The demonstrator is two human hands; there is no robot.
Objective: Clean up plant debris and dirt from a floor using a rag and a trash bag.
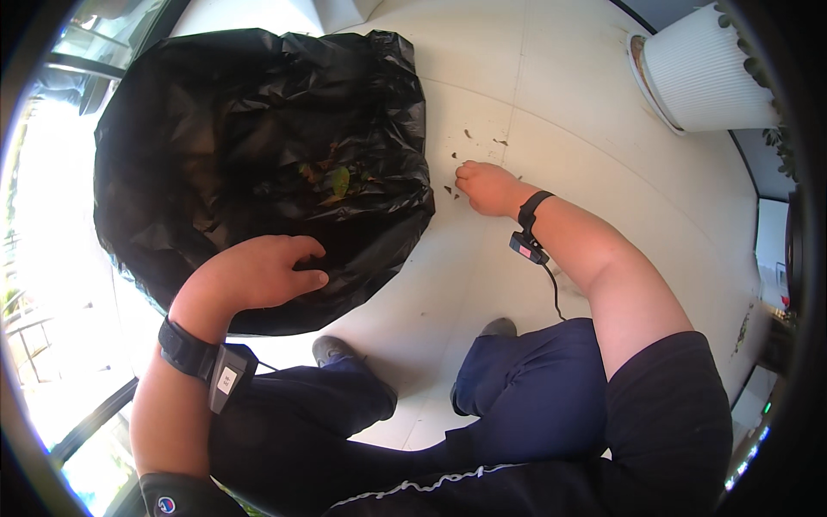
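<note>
A large black plastic bag (213, 148) lies spread to my left, with green and brown leaves (340, 181) in its folds. My left hand (278, 268) hovers over or rests on its near part, thumb and fingers apart, with nothing seen between them. Just right of the bag, my right hand (488, 187) is down at the tiled floor (562, 148), fingers bunched with their tips turned under. Whether they pinch anything is hidden. Small dark bits of debris (448, 189) lie scattered around those fingers.
A white ribbed plant pot (707, 74) stands at the upper right. Along the left runs a dark-framed glass pane (94, 64). My shoes (333, 349) are on the floor close to the bag. A cable (555, 291) hangs from the device on my right wrist.
</note>
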